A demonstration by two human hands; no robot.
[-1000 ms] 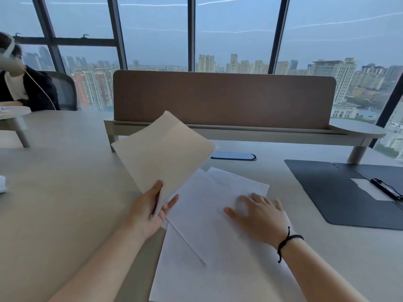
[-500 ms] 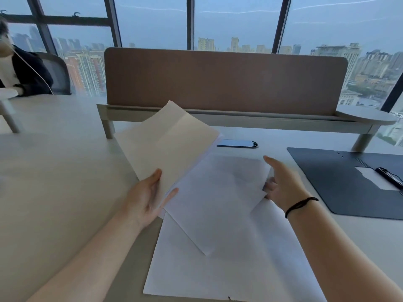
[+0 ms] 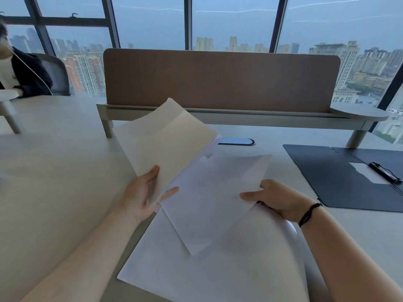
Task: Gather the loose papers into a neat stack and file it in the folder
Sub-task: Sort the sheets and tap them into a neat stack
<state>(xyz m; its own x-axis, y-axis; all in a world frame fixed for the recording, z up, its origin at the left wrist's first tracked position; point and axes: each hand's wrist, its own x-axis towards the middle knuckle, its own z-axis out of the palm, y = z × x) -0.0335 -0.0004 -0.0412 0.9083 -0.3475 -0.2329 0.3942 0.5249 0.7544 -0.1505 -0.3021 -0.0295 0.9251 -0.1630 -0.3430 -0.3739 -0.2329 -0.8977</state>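
I see the table [image 3: 54, 171], pale, w/ a brown divider screen [image 3: 220, 79] across the far side. Dark folder [image 3: 340, 177] lies open at R on the table, black clip [image 3: 385, 172] on it, well apart from the papers. Large white sheet [image 3: 218, 273] lies flat nearest me. Cream paper stack [image 3: 165, 140] is tilted up off the table, L hand [image 3: 145, 196] grasping its lower edge, thumb on front, fingers behind. White sheet [image 3: 213, 197] overlaps the stack's R side; R hand [image 3: 277, 200] pinches its R edge, thumb on top. Black wristband [image 3: 309, 213] on R wrist. Another person [image 3: 19, 73] seated far L.
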